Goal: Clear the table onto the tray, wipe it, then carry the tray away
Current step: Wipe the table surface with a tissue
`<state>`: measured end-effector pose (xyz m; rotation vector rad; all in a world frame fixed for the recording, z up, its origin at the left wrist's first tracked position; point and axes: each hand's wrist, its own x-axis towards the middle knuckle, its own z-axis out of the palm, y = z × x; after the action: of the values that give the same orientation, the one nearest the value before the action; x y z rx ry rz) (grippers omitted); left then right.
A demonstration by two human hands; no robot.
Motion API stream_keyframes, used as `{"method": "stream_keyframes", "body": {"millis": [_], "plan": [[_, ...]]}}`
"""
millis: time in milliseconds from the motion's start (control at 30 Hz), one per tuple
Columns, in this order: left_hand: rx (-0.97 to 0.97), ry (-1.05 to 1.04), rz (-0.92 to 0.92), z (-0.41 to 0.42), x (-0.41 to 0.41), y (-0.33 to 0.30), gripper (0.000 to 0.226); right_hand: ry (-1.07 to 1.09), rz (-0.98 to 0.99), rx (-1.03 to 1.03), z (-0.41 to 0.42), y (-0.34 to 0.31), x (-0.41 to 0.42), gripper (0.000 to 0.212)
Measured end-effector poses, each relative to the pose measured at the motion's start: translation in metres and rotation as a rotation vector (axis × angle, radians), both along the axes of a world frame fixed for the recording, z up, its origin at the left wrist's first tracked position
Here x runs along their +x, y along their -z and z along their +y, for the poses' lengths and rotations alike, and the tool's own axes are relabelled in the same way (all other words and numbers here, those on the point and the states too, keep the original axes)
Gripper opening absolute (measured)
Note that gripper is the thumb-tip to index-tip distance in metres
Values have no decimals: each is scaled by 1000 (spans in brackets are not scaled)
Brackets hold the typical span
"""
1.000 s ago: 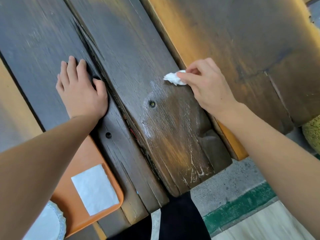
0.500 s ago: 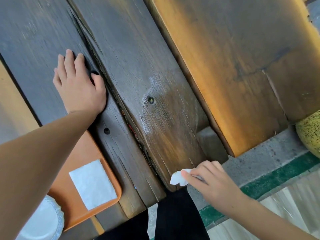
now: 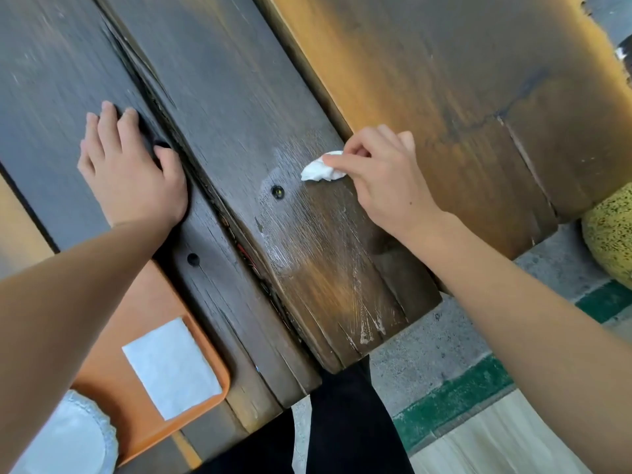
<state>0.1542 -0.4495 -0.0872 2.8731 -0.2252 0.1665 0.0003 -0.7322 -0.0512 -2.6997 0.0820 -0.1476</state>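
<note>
My right hand (image 3: 383, 179) pinches a crumpled white tissue (image 3: 319, 171) against the middle plank of the dark wooden table (image 3: 219, 97), just right of a screw hole. Pale wet streaks run from there down to the plank's near end. My left hand (image 3: 130, 172) lies flat with straight fingers on the left plank. An orange tray (image 3: 136, 398) sits at the lower left, partly under my left forearm, with a flat white napkin (image 3: 171, 367) on it and a white paper plate (image 3: 68, 439) at its near corner.
The table's near edge ends in uneven plank ends over a grey concrete floor (image 3: 444, 336) with a green stripe (image 3: 455, 395). A yellow speckled rounded object (image 3: 612, 234) sits at the right edge. My dark trousers (image 3: 342, 422) show below the table.
My right hand with the tissue dropped to the plank's near end half a second ago, then moved back up beside the screw hole. My left hand stayed flat on the table.
</note>
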Motion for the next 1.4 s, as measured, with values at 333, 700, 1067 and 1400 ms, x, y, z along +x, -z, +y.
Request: {"method": "stream_keyframes", "body": {"millis": [333,700,1067,1400], "plan": [[-11,-5,27,-1,0,-3,58,59,149,62,59,-10,-181,40],[10,-6,22,-2,0,-4,58,571,150,72,136,-12,-194,16],[6,-7,37,-3,0,-5,59,625,71,-36,79,-5,-161,12],[4,-1,23,-2,-1,-5,58,357,82,61,149,1,-187,16]]}}
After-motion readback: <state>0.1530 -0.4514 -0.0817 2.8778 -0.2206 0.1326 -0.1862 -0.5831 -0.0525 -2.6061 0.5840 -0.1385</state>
